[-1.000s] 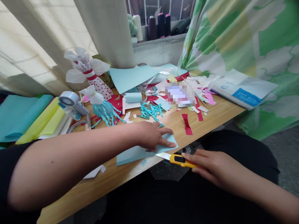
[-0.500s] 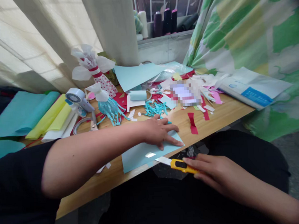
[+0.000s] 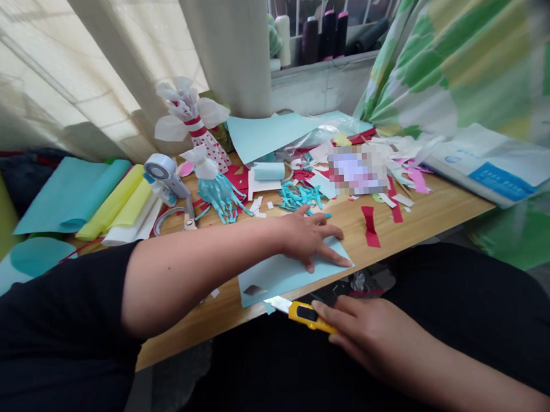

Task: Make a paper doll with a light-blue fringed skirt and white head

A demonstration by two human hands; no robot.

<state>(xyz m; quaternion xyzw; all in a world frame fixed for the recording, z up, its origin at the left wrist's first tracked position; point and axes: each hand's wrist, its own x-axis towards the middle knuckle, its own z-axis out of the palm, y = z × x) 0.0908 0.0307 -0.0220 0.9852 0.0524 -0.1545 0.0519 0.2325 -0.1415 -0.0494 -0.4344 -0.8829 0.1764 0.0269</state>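
Observation:
My left hand [image 3: 310, 240] lies flat, fingers spread, pressing a light blue sheet of paper [image 3: 283, 274] onto the wooden table [image 3: 423, 213] near its front edge. My right hand [image 3: 360, 334] is closed round a yellow utility knife [image 3: 301, 311], whose blade tip sits at the sheet's front edge, towards its left corner. My right hand stays below the table edge, over my dark lap.
Paper scraps in red, white and teal [image 3: 370, 182] litter the table's middle and back. Two paper dolls [image 3: 192, 121] stand at the back left beside a tape dispenser [image 3: 165, 175] and scissors [image 3: 178, 217]. Rolled coloured sheets [image 3: 94, 197] lie at left, a white packet [image 3: 494, 164] at right.
My right hand has drawn the knife leftward along the sheet's front edge. My left hand stays pressed on the paper. The view has shifted, so everything sits further right.

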